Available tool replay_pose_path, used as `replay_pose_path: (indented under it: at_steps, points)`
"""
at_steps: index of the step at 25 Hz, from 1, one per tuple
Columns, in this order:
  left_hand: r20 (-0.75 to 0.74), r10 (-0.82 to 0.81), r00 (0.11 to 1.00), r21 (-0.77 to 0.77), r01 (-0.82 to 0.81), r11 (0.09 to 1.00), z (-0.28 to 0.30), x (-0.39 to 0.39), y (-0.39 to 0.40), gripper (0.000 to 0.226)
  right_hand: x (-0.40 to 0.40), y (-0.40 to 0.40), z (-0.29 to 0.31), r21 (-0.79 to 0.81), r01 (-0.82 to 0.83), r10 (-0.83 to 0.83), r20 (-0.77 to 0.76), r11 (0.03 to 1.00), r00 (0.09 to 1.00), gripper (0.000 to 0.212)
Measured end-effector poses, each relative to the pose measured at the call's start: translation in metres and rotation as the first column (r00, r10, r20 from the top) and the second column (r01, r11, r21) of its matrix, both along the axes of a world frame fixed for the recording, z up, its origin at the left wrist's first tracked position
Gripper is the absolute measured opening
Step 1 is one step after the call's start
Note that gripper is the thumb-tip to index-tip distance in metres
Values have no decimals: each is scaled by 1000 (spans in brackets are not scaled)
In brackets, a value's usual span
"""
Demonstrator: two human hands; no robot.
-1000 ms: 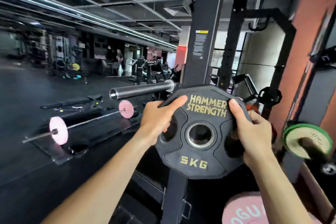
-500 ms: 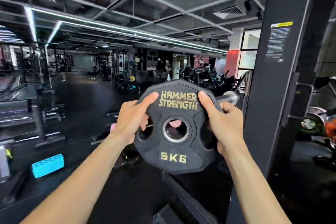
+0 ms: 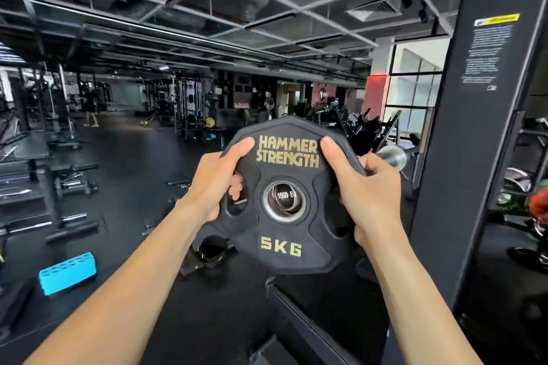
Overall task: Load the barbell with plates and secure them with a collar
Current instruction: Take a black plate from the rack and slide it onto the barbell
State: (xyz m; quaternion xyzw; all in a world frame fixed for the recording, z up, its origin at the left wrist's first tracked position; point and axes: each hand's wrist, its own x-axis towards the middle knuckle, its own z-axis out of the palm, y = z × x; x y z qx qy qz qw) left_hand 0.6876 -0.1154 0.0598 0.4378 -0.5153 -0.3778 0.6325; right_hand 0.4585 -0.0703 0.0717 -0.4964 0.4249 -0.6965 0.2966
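A black 5 kg plate with gold "HAMMER STRENGTH" lettering stands upright in front of me, held by both hands. My left hand grips its left edge with fingers through a grip hole. My right hand clasps its right edge. Through the plate's steel centre hole I see the barbell sleeve's end cap, marked "1500". A length of the chrome barbell shows to the right of the plate, running toward the rack upright. No collar is in view.
The black rack upright rises close on the right, with its base beam below the plate. A blue block lies on the floor at lower left. Benches and racks stand further left, a person far back.
The view has swung left from the plate storage. Both hands have carried the plate to the end of the barbell; its centre hole now lines up with the sleeve's end cap.
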Motion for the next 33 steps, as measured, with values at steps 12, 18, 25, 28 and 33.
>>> replay_pose_path:
  at_steps: [12, 18, 25, 28, 33]
  points:
    - [98, -226, 969, 62, 221, 973, 6, 4, -46, 60, 23, 20, -6, -26, 319, -319, -159, 947, 934, 75]
    - [113, -320, 941, 6, 321, 947, 6, -5, -73, 55, 37, 26, -16, -151, 462, -482, -153, 874, 863, 61]
    - [118, -372, 921, -75, 382, 921, 11, -34, -103, 53, 15, -5, -22, -223, 533, -570, -160, 816, 806, 73]
    - [135, -391, 910, -87, 404, 910, 9, -47, -123, 53, 0, -25, -24, -223, 551, -588, -163, 804, 792, 76]
    - [102, -432, 896, -75, 440, 895, 13, -86, -165, 43, -41, -72, -27, -190, 576, -604, -149, 795, 783, 84]
